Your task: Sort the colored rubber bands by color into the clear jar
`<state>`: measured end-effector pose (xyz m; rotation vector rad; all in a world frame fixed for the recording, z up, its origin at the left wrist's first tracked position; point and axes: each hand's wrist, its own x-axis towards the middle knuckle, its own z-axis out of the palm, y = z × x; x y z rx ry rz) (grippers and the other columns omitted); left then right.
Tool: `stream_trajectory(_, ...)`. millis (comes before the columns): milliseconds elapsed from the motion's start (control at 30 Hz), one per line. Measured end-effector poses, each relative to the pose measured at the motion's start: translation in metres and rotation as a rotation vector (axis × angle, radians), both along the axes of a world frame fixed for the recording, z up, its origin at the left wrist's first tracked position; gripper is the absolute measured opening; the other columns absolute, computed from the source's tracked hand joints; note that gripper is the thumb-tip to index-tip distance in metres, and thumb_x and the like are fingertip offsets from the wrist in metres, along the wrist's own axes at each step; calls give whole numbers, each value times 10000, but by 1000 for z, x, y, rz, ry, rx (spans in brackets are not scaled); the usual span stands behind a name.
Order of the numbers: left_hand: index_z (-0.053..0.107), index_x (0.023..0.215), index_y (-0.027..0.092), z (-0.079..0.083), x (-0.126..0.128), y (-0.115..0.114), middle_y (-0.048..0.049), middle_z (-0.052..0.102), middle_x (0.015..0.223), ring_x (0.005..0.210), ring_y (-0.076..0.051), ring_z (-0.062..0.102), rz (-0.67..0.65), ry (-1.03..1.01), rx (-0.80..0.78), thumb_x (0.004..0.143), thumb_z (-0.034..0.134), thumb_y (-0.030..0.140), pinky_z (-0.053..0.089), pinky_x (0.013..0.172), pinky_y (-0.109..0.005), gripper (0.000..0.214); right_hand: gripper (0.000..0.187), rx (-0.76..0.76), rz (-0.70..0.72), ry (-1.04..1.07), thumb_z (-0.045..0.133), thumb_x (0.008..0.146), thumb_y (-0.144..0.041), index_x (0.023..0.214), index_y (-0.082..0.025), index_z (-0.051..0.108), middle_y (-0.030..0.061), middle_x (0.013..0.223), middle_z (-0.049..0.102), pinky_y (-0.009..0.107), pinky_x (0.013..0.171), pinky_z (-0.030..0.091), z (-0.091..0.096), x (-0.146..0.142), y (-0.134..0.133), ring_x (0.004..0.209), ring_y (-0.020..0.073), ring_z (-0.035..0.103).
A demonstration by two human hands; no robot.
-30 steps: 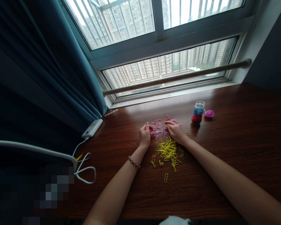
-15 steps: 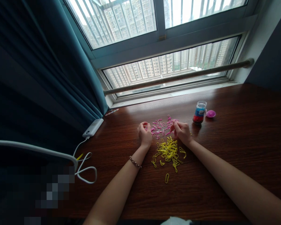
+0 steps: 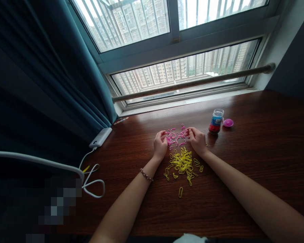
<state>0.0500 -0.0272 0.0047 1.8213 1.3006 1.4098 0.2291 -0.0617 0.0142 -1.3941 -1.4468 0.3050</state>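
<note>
A pile of small pink clips (image 3: pixel 176 136) lies on the dark wooden table (image 3: pixel 243 168), with a pile of yellow clips (image 3: pixel 182 163) just nearer to me. My left hand (image 3: pixel 160 145) rests at the left edge of the pink pile, fingers curled and pinched on pink clips. My right hand (image 3: pixel 198 140) sits at the pile's right edge, fingers also curled on pink clips. A bead bracelet is on my left wrist. One yellow clip (image 3: pixel 180 192) lies apart, closer to me.
A small clear jar (image 3: pixel 216 121) with blue and red contents stands to the right, its pink lid (image 3: pixel 228 122) beside it. A white power bank (image 3: pixel 100 137) with a looped cable (image 3: pixel 92 184) lies at the left by a teal curtain. A window runs along the back.
Both hands have closed in on the pink pile from either side; the left hand moved right, and the pink clips look more bunched together.
</note>
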Motion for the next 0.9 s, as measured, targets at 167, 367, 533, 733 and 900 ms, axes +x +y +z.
stream_trajectory(167,596,750,169,5,-2,-6,-8,591,604,525,-126,534,191,127,-41,795,455,321,411,536,-242,212,395,-124,87,-33,273,895,-392,759,-188,582,5,563,615,240,572,420,-1,1,-2,488,138,565)
stream_trajectory(367,603,682,174,7,1,-8,2,605,531,502,-127,567,-11,84,-116,831,398,398,433,576,-241,338,342,-26,171,-28,311,894,-368,810,-188,590,36,750,668,249,677,440,-1,0,1,701,155,622)
stream_trajectory(533,600,816,158,11,4,-7,-48,664,812,754,-141,616,-47,-73,-66,823,440,366,469,681,-234,262,349,-42,309,44,286,901,-381,905,-189,577,22,688,659,248,621,460,-3,-1,0,622,146,619)
stream_trajectory(733,573,778,151,10,3,-10,5,587,535,385,-102,510,-169,-97,-199,843,369,442,402,392,-201,362,288,-3,375,-117,351,885,-345,989,-205,581,58,923,663,284,746,452,-4,-3,2,854,186,616)
stream_trajectory(900,598,768,145,9,4,-10,-27,633,585,514,-143,595,-274,-22,-214,842,372,456,461,493,-231,391,309,19,338,-48,321,898,-332,1009,-199,576,50,883,675,287,763,454,-3,-2,2,831,177,623)
